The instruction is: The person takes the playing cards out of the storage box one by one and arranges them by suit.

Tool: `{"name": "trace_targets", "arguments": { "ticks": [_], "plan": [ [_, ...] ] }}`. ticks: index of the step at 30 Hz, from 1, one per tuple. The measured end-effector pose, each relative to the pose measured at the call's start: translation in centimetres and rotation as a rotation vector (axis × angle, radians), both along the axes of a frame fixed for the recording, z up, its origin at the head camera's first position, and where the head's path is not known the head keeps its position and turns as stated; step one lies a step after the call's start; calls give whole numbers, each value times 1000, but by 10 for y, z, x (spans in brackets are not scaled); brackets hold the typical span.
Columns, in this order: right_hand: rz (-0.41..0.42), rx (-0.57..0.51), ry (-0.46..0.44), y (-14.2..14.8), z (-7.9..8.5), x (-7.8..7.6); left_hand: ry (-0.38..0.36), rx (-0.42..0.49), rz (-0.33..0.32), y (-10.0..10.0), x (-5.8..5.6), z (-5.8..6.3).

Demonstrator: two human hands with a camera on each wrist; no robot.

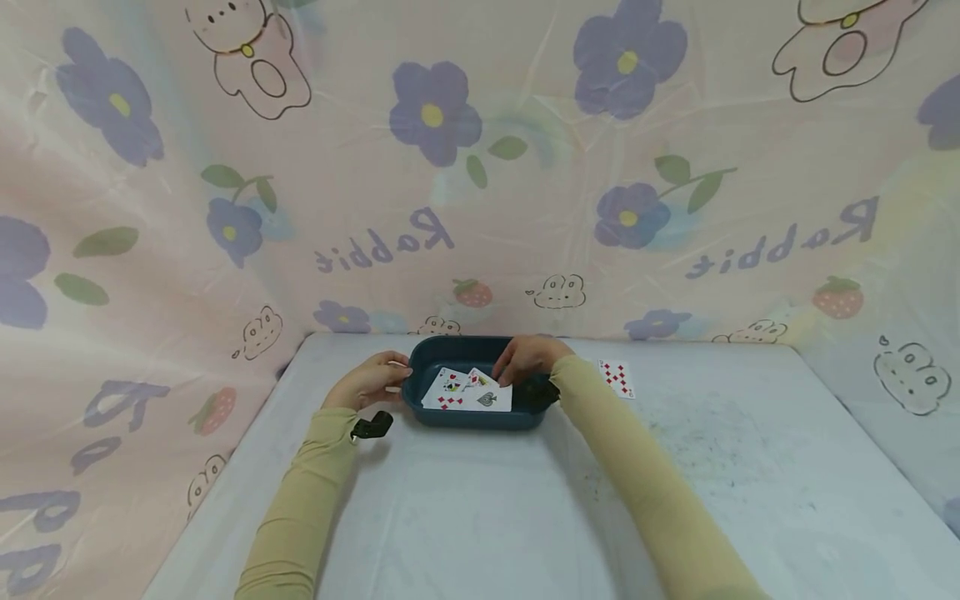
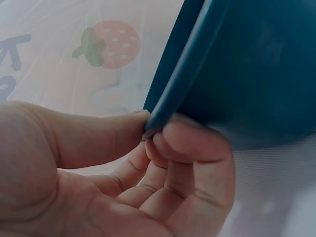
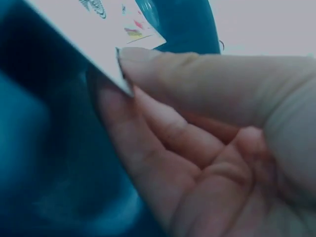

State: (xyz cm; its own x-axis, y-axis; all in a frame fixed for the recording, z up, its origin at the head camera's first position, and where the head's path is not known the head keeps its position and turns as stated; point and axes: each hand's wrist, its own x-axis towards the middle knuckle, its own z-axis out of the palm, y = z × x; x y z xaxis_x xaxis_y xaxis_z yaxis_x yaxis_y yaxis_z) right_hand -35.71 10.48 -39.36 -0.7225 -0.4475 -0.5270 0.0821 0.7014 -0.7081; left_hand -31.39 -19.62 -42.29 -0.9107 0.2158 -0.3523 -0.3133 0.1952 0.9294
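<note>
Pinching, thumb against curled fingers, my left grip [image 1: 367, 382] is holding the left end of the rim of a dark blue tray [image 1: 476, 419]. Below that grip, a pale yellow-green sleeve [image 1: 300, 500] is covering my left forearm, and a small black device [image 1: 372, 425] is sticking out by the wrist. The tray is sitting on the white worktop [image 1: 450, 517], and playing cards are lying overlapped inside it, toward its left and middle. Leftmost, a face card [image 1: 452, 381] is tilting at an angle, with a red-pipped card [image 1: 451, 403] showing just below it. Another face card [image 1: 478, 378] is peeking out farther right, partly hidden behind a card with one large spade [image 1: 489, 399].

At the upper right corner of that spade card, my right grip [image 1: 531, 357] is reaching over the tray's far side and pinching the card between thumb and finger. A matching sleeve [image 1: 652, 475] is running down my right arm. Farther right, well apart from the tray cards, a loose card of red diamonds [image 1: 617, 379] is lying face up on the worktop. Behind everything, a pale cloth [image 1: 517, 200] is hanging, showing purple flowers, strawberries and mirrored "Rabbit" lettering.
</note>
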Motion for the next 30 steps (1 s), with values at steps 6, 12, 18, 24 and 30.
{"name": "trace_targets", "arguments": {
  "ticks": [6,12,18,24,30],
  "plan": [
    [-25,-17,-37,5,5,2,0,-3,13,1,0,2],
    [-63,-39,-14,10,7,4,-2,-6,16,1,3,1],
    [-47,-18,-23,17,19,9,10,-14,8,1,2,2],
    [-31,-1,-28,24,20,6,4,-9,4,0,1,2],
    [-31,-67,30,33,19,7,0,-6,11,1,3,1]
  ]
}}
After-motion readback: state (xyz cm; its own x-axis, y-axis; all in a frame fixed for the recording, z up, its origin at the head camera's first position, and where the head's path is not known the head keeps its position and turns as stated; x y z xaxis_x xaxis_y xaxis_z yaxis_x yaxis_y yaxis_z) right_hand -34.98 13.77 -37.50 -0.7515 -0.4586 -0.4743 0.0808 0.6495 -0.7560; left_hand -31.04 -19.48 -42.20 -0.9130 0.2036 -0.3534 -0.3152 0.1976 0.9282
